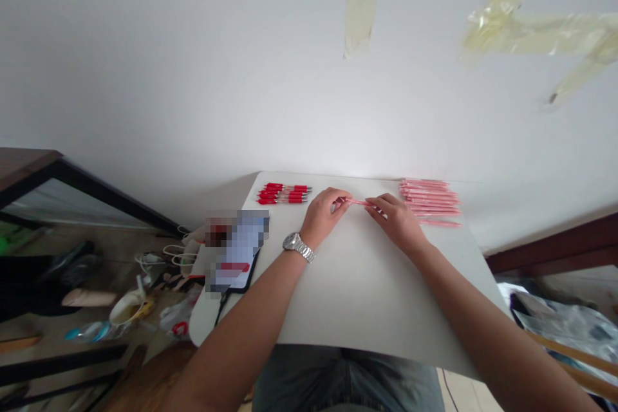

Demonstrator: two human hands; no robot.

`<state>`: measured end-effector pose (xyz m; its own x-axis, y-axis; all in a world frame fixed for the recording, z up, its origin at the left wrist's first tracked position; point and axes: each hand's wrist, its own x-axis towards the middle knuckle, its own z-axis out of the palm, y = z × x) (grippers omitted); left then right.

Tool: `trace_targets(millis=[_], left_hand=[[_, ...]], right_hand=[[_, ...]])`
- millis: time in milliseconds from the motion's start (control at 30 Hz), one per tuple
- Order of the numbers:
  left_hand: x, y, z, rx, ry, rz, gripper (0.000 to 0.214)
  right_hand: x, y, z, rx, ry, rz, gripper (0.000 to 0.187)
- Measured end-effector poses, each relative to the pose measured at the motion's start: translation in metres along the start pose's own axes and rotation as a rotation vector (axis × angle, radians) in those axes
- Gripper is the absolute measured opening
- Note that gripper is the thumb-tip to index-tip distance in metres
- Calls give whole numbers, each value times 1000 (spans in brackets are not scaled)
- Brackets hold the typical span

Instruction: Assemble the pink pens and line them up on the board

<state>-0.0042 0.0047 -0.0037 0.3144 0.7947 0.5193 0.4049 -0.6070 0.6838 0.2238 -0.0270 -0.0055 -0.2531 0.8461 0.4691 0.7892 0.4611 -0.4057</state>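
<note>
Both hands meet over the far middle of a white table [347, 296] and pinch one pink pen [360, 203] between them. My left hand [324, 214], with a metal watch [298, 246] on the wrist, grips the pen's left end. The pen's right end sits in the closed fingers of my right hand [396, 219]. A row of several red pens [284, 194] lies to the left of the hands. To the right lies a pile of several pink pens [430, 201].
A phone [239, 254] with a cable lies at the table's left edge. Cluttered floor items, a cup [126, 309] and cords sit left of the table. A white wall with tape strips [360, 13] rises behind. Dark furniture stands at the far left and right.
</note>
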Motion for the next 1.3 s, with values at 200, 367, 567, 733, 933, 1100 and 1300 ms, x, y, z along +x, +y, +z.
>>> trace_targets(millis=[200,367,567,733,933,1100,1300], left_hand=[[0,1,-1,10,-23,0,13],[1,2,-2,18,-19,8,13],[1,-4,-2,52,11,33,12],[3,-13,-7,65,187,-62,14],[3,-18,-8,40,203,-91,13],[2,-22,-8,33,202,-115,13],[3,-23,-9,8,208,-129,14]], right_hand=[[0,2,-3,-16,-38,12,31],[0,3,-5,-31,-62,-21,34],[0,2,-10,-69,-52,-48,33],[1,5,-13,-127,-33,-40,30],[1,12,-13,-151,-31,-37,29],[1,14,-12,-184,-48,-36,29],[1,15,-11,-202,-68,-44,30]])
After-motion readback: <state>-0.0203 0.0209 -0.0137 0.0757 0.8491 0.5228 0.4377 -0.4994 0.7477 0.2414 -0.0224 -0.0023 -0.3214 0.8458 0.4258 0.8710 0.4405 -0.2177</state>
